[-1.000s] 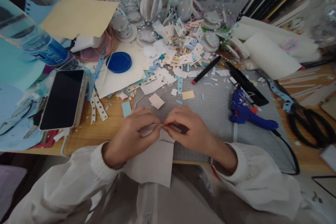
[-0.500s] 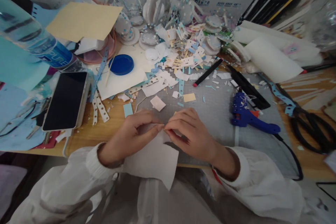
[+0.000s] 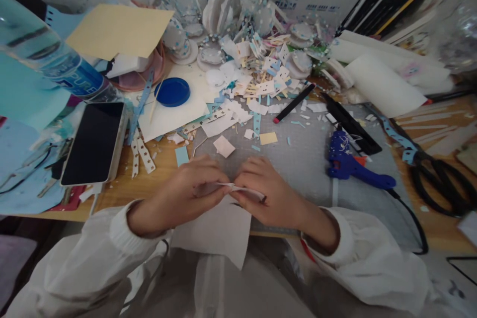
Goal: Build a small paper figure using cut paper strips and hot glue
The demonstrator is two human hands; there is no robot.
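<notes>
both hands close together over the counter's near edge (image 3: 149, 190), clock read from between them, twelve being the far side. left hand (image 3: 184, 191): thumb and forefinger pinching one end of a thin pale piece (image 3: 233, 187). right hand (image 3: 274, 194): pinching the other end, remaining fingers curled in. piece lies edge-on between fingertips; the double pinch probably steadies something so slight. whether it is folded or layered, cannot tell. white sheet (image 3: 212, 233) at six o'clock, under the hands, overhanging the edge; perhaps a backing, attachment hidden.

pink slip (image 3: 224, 146) at twelve, yellow slip (image 3: 268, 138) at one, likely kept near for easy picking. blue glue gun (image 3: 346, 165) at about three on the gray mat (image 3: 305, 169), handle turned rightward, seemingly within the right hand's reach. black scissors (image 3: 443, 184) beyond it, also three. phone (image 3: 93, 144) at ten.
</notes>
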